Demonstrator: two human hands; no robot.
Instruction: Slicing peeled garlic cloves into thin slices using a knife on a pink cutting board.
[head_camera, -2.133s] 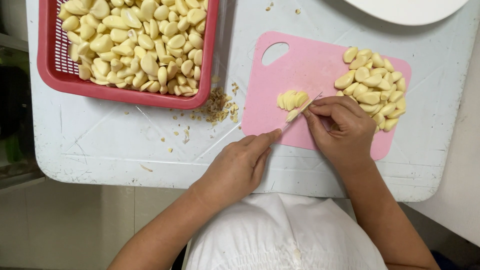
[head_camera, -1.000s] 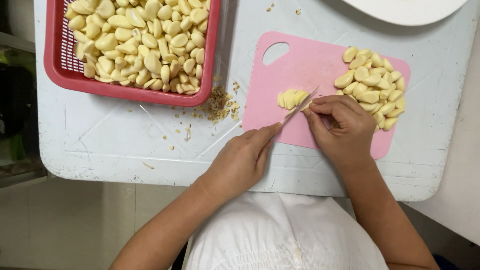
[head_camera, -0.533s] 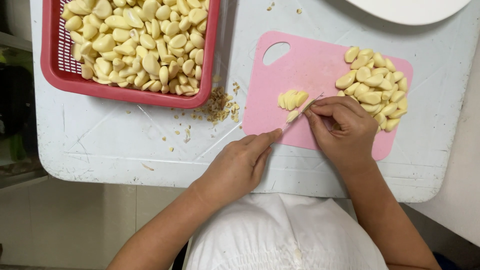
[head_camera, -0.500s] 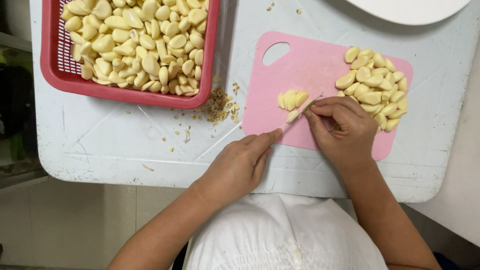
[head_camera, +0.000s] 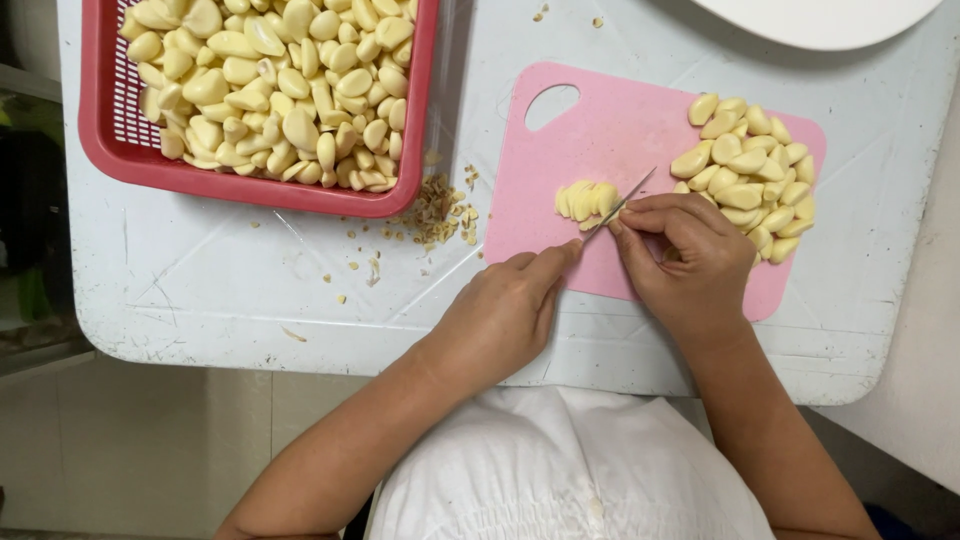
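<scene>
The red plastic basket (head_camera: 105, 140) and white round dish (head_camera: 820, 15) are cut off at the top edge; the right hand (head_camera: 690, 255) hides the small knife's handle.

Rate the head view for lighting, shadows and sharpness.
Head view: soft, even light, no glare on the table; faint shadows under the basket and both hands; garlic and knife on the board are sharp, as are the left hand and right hand.
</scene>
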